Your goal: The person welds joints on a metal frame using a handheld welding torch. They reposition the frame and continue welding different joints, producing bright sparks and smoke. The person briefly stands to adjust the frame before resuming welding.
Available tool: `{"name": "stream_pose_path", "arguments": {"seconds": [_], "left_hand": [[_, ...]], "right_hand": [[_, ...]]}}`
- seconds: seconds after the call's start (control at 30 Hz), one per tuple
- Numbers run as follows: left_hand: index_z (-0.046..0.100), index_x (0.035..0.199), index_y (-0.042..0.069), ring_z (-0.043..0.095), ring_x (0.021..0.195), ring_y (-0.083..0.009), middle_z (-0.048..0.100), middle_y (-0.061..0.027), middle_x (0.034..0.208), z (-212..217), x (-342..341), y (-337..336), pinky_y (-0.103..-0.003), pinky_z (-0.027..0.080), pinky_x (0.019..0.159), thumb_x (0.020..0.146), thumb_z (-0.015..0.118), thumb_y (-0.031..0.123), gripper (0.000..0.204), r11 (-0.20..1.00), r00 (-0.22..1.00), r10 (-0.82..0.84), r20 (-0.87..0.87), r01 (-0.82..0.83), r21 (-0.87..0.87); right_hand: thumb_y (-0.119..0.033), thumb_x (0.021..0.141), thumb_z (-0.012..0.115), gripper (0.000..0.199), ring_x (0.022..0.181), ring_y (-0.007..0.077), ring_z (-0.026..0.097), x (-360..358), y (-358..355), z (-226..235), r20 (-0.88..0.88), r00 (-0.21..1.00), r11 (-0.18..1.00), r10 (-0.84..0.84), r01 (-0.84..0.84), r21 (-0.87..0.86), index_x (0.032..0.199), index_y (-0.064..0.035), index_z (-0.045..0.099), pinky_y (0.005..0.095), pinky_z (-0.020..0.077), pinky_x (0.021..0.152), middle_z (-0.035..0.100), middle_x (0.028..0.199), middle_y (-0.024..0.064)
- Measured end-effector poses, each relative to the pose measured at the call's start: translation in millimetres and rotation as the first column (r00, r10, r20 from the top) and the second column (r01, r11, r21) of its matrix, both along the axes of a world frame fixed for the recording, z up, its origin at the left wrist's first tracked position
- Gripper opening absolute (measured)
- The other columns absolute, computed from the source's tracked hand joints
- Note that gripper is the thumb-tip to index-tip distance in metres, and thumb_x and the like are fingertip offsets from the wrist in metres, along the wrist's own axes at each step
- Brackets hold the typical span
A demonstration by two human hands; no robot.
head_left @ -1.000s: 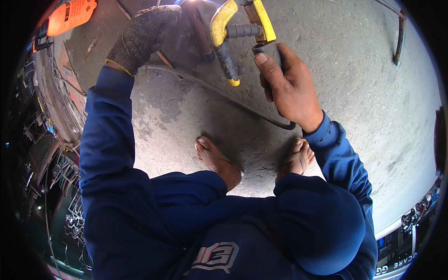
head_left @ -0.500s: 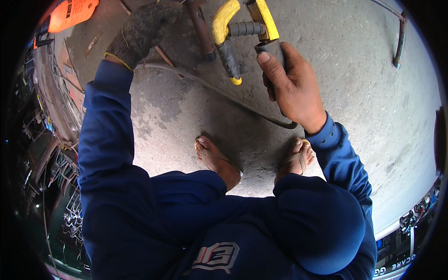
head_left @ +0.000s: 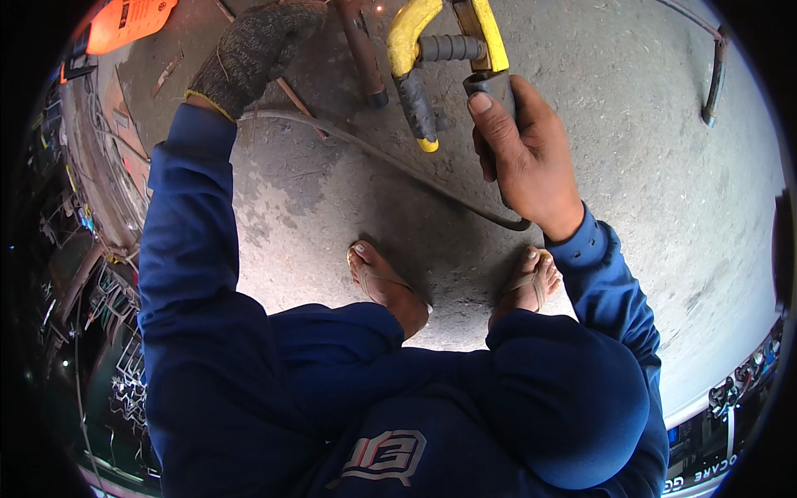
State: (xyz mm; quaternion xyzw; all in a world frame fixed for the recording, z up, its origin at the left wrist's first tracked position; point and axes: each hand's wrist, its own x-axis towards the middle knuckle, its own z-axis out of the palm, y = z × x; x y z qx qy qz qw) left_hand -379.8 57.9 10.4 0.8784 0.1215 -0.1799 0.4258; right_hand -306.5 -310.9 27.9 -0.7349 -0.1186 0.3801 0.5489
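At top centre, the bare right hand [head_left: 527, 162] pinches the yellow welding electrode holder [head_left: 432, 58]; the gloved left hand [head_left: 253, 50], upper left, closes over something unseen. Steady the holder above the rusty pipe [head_left: 363, 54].

My left hand [head_left: 253, 50] is in a thick grey knit glove with a yellow cuff, reached far forward and up with the arm nearly straight, the blue sleeve running down from the wrist to my shoulder. The gloved fingers are curled closed, knuckles toward me. My right hand [head_left: 523, 153] is bare, held forward at about the same reach but lower, the back of it facing up, the thumb [head_left: 490, 116] pointing ahead and the fingers wrapped round and closed. That wrist bends slightly inward, with the blue cuff buttoned just behind it. Both knees are bent up under me, and my two feet, in sandals, rest flat on the floor between my arms.
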Motion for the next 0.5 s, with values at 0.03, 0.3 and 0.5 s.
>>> {"name": "stream_pose_path", "arguments": {"seconds": [0.03,0.3,0.5], "left_hand": [[0.063,0.126,0.004,0.065,0.095,-0.0299,0.066,-0.0164,0.116,-1.9,-0.5,3.5,-0.037,0.053,0.083,0.084,0.060,-0.006,0.043,0.999,0.998,0.045,-0.038,-0.046,-0.029],[0.062,0.127,0.004,0.064,0.106,-0.0347,0.065,-0.0175,0.121,-5.7,-2.1,12.5,-0.041,0.053,0.091,0.082,0.062,-0.005,0.046,0.809,0.833,-0.507,0.222,0.370,0.457],[0.063,0.113,0.005,0.065,0.092,-0.0305,0.066,-0.0134,0.105,8.7,7.5,-18.4,-0.041,0.053,0.084,0.085,0.061,0.000,0.029,0.851,0.882,-0.408,0.237,0.272,0.450]], "right_hand": [[-0.041,0.094,0.067,0.048,0.050,0.0249,0.054,0.0,0.1,-0.1,0.007,1.000,1.000,0.005,-0.005,-0.013,0.096,0.0063,0.059,0.0393,0.0430,0.052,0.055,0.057,0.0164],[-0.040,0.094,0.067,0.047,0.051,0.0312,0.057,-1.2,3.5,-2.3,0.033,0.999,0.998,0.030,-0.028,-0.061,0.094,0.0062,0.059,0.0405,0.0434,0.051,0.056,0.058,0.0185],[-0.040,0.095,0.066,0.047,0.051,0.0307,0.059,-1.0,4.3,-3.4,0.039,0.999,0.998,0.037,-0.035,-0.047,0.094,0.0062,0.060,0.0405,0.0436,0.051,0.056,0.058,0.0190]]}}
